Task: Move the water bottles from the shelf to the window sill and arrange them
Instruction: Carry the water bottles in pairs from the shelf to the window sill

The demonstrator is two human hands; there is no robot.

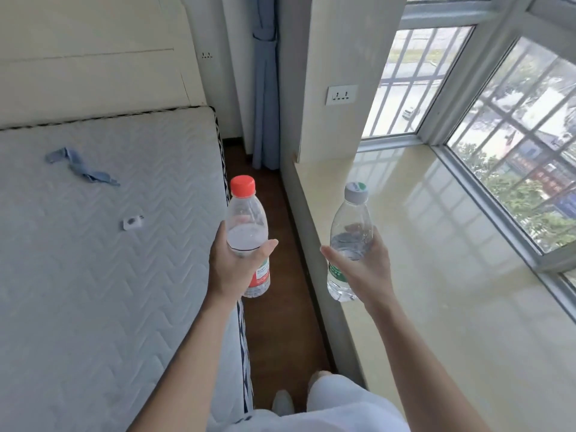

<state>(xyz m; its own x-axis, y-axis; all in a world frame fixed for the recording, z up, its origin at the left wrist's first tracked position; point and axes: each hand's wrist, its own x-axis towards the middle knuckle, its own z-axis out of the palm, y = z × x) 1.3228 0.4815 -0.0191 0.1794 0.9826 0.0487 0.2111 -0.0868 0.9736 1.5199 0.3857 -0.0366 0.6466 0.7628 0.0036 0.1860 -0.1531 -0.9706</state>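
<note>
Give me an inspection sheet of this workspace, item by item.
Surface: window sill, glossy beige, reflective.
Job's things: red-capped bottle and green-labelled bottle, both upright, held in the air, neither on the sill.
Clutter: blue cloth and small white object on the mattress.
Grippers: left hand grips the red-capped bottle; right hand grips the green-labelled bottle.
Cables: nothing seen.
Surroundings: tied blue curtain, wall socket, barred window.
</note>
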